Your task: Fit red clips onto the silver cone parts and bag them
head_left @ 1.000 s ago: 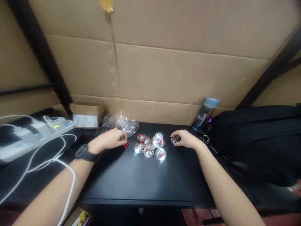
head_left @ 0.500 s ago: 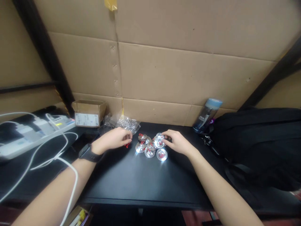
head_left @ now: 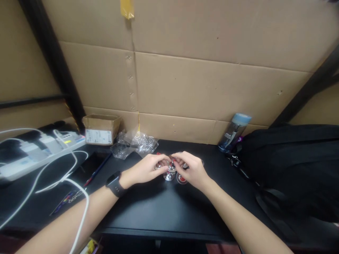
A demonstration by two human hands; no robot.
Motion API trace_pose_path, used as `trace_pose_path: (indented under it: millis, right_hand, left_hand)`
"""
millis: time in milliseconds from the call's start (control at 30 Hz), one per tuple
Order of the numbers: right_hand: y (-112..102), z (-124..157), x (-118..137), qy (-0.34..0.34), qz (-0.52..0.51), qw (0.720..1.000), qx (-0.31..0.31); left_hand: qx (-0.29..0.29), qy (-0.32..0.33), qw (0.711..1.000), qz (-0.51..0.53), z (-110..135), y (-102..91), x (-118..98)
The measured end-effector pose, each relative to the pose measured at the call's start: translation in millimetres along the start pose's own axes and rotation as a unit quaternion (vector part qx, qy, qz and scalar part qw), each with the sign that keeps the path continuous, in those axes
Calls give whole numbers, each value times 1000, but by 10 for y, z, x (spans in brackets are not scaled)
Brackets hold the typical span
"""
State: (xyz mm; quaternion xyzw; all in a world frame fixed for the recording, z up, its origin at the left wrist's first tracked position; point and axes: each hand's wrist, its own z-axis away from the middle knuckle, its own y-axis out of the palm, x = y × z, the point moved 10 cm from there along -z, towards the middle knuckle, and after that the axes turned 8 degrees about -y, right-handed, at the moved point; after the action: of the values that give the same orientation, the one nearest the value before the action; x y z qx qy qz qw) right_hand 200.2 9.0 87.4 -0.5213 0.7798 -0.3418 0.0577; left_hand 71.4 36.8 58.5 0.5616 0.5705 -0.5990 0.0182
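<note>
Several small shiny metal discs (head_left: pixel 168 175) with red loops lie in a cluster on a black table (head_left: pixel 159 208). My left hand (head_left: pixel 147 169), a black watch on its wrist, and my right hand (head_left: pixel 191 170) have met over the cluster. Both hands have their fingers curled and pinched together on one disc (head_left: pixel 172 165) held between them just above the pile. The hands hide most of the other discs. One disc with a red centre (head_left: pixel 181 179) shows under my right hand.
Crumpled clear plastic bags (head_left: pixel 137 143) and a small cardboard box (head_left: pixel 102 128) sit at the back left. A blue-capped bottle (head_left: pixel 234 131) stands by a black backpack (head_left: pixel 291 158) on the right. A white power strip (head_left: pixel 39 150) with cables lies left. Cardboard walls the back.
Both hands moved inward from either side of the cluster and now meet over it. The left hand left the red loop's spot; the right came in from the right.
</note>
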Motion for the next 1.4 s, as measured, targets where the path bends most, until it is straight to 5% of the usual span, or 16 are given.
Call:
trace_pose_path:
  millis: [200, 467, 700, 967, 1200, 1300, 1400]
  right_hand:
    - [175, 44, 275, -94, -15, 995, 10]
    - [238, 38, 223, -51, -113, 992, 4]
    - [249, 16, 192, -32, -100, 994, 35]
    - [214, 36, 122, -38, -73, 995, 55]
    - [-116, -42, -45, -10, 1, 1000, -9]
    - [-296, -60, -245, 21, 47, 999, 2]
    - [-502, -19, -576, 72, 92, 992, 40]
  left_hand:
    - [20, -44, 997, 59, -32, 118, 134]
    - [49, -61, 984, 163, -55, 289, 239]
    - [56, -63, 972, 219, -59, 314, 301]
    - [38, -38, 996, 65, 7, 133, 179]
    - [-32, -88, 991, 92, -54, -190, 313]
    - [-77, -106, 990, -51, -6, -472, 389]
    - [-54, -157, 956, -241, 88, -654, 582]
